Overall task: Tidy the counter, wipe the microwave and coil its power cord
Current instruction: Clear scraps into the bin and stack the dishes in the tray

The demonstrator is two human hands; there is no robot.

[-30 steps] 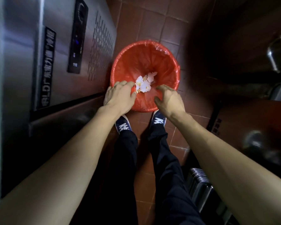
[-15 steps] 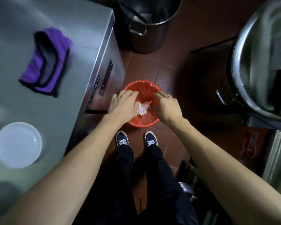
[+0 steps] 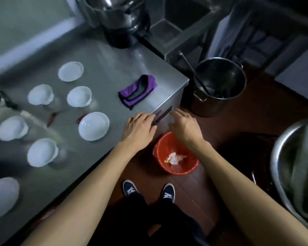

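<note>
Steel worktop (image 3: 103,55) fills the frame left of and beyond both hands; its near corner edge runs between them. Large pot (image 3: 219,86) stands on the floor just past the right hand. Red bin (image 3: 174,153) sits on the floor under the right wrist, white scraps (image 3: 176,158) in its bottom. White bowls (image 3: 93,126) scattered across the worktop, well left of the left hand, two red chillies (image 3: 52,117) among them. Purple cloth (image 3: 138,90) lies folded on the worktop, just beyond the left hand and slightly left, long axis slanting away to the right. Left hand (image 3: 140,129), grip slack and empty, fingers resting at the worktop edge; it is the nearer hand to the cloth. Right hand (image 3: 184,126), fingers loosely spread, holding nothing, off the worktop's side. Likely next: reach forward for the cloth. Microwave not identifiable; a dark cord (image 3: 0,100) at far left is cut off and blurred, and whether it belongs to the microwave is unclear.
</note>
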